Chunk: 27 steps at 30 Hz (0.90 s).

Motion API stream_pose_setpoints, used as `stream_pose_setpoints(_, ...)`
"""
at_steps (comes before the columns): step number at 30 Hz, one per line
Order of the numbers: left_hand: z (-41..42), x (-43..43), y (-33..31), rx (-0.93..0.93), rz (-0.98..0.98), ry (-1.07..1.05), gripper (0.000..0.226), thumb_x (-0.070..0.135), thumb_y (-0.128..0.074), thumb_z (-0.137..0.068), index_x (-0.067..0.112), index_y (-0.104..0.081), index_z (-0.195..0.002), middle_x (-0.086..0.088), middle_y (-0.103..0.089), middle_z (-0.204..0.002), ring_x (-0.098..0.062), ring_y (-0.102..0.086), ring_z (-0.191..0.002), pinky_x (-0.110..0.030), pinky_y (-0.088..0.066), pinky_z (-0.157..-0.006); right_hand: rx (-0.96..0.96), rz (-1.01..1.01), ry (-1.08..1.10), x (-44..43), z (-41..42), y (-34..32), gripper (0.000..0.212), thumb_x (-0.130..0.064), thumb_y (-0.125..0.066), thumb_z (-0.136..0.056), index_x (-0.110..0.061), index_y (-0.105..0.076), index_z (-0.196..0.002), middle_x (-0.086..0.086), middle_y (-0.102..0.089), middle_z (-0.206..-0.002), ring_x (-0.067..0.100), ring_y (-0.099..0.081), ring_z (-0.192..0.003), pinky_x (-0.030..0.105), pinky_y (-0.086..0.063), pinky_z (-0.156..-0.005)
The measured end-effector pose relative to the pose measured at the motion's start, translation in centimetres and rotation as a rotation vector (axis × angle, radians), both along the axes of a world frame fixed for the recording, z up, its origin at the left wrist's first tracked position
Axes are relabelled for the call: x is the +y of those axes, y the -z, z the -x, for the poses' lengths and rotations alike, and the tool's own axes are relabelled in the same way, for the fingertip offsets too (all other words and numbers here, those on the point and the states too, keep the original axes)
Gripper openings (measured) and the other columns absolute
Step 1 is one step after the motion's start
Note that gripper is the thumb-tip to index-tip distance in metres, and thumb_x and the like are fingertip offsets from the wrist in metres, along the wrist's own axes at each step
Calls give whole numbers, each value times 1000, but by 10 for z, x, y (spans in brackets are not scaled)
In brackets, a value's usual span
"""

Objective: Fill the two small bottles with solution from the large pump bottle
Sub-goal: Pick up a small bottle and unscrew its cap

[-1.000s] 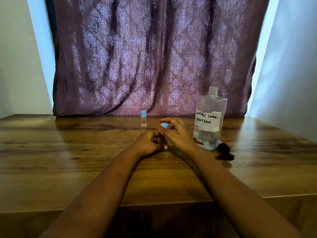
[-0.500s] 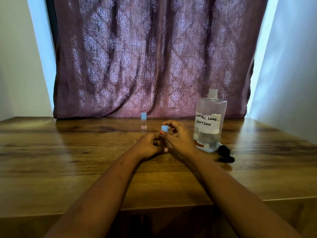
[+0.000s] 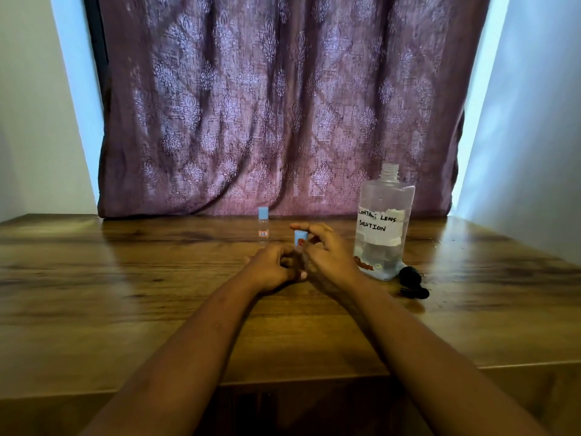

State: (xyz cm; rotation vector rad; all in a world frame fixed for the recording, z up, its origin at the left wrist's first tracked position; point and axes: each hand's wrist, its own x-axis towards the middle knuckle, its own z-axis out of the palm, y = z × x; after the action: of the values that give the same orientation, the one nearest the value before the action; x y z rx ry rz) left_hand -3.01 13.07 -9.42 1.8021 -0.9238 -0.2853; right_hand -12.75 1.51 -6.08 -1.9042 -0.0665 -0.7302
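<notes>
Nearest the camera, two bare forearms reach from six o'clock across the wooden table (image 3: 125, 309) toward its middle, where the hands meet. At the centre, the left hand (image 3: 272, 269) is curled closed around the body of a small bottle, which is almost wholly hidden by the fingers, so its fill level cannot be told. Touching it on the three o'clock side, the right hand (image 3: 327, 256) pinches the bottle's blue cap (image 3: 301, 237) between thumb and forefinger, the remaining fingers loosely bent above; whether the cap is seated on the neck or lifted off cannot be told. Toward three o'clock of the hands, a black pump top (image 3: 412, 280) lies on its side on the wood, just beside the base of the large bottle (image 3: 382, 228). That bottle stands upright with its threaded neck uncovered, clear liquid low inside, and a white label reading "CONTACT LENS SOLUTION". Farther back, at about eleven o'clock from the hands, the second small bottle (image 3: 263, 228) stands upright and capped in blue, apart from both hands. Behind everything hangs a patterned purple curtain (image 3: 283, 105).
</notes>
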Motion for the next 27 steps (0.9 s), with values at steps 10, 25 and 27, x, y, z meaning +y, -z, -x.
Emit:
stream_pose_setpoints(10,-3,-1,2,-9,11,16,33,30,-86,-58,33,-77,-90,4,-80,-92,-26,-73,-105,-62,-49,-108,-12,-6,27,-1,-2,1,27,-11,-58,-88,-25,-60,-111,-3,-56,-99,18,-59,-89,35,-54,-78)
stream_pose_setpoints(25,-4,-2,2,1,17,12,30,29,-86,-60,43,-76,-85,5,-79,-95,-29,-71,-112,-63,-47,-109,2,-41,-14,-1,-7,3,29,-15,-60,-85,-33,-60,-108,-2,-55,-102,22,-58,-95,42,-53,-83)
stream_pose_setpoints(27,-4,-3,1,-2,25,5,30,24,-85,-62,35,-75,-88,4,-78,-93,-29,-72,-108,-62,-50,-107,-45,75,51,-2,-7,3,25,-18,-64,-84,-29,-62,-106,-12,-50,-100,12,-54,-95,31,-50,-81)
